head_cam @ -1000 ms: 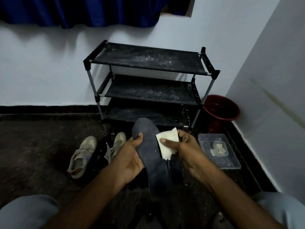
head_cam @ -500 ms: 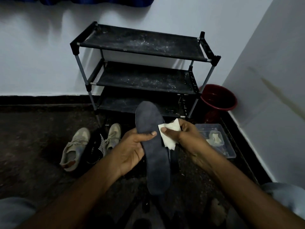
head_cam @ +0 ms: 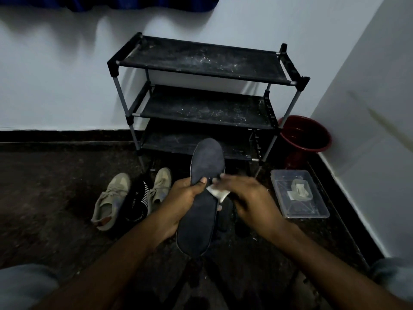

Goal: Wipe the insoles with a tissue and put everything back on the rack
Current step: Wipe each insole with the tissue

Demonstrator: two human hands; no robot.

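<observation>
Wiping should go best in long strokes from heel to toe, with the insole (head_cam: 206, 164) braced against the push. Before the rack (head_cam: 201, 63), the left hand (head_cam: 183, 198) grips the insole mid-length, thumb on top, fingers curled beneath. The tissue (head_cam: 218, 193) lies at its right edge under the right hand (head_cam: 248, 198), whose blurred fingers may pinch or press flat: I cannot tell.

- Red bucket (head_cam: 296, 159) stands on the floor (head_cam: 55, 198) in the corner where the two walls meet.
- Clear plastic box (head_cam: 312, 209) lies on the floor just in front of the bucket; a small pale item (head_cam: 299, 190) lies inside, too blurred to name.
- Blue curtain (head_cam: 134, 3) hangs over the white back wall (head_cam: 55, 74).
- Black skirting (head_cam: 55, 136) runs along the wall foot.
</observation>
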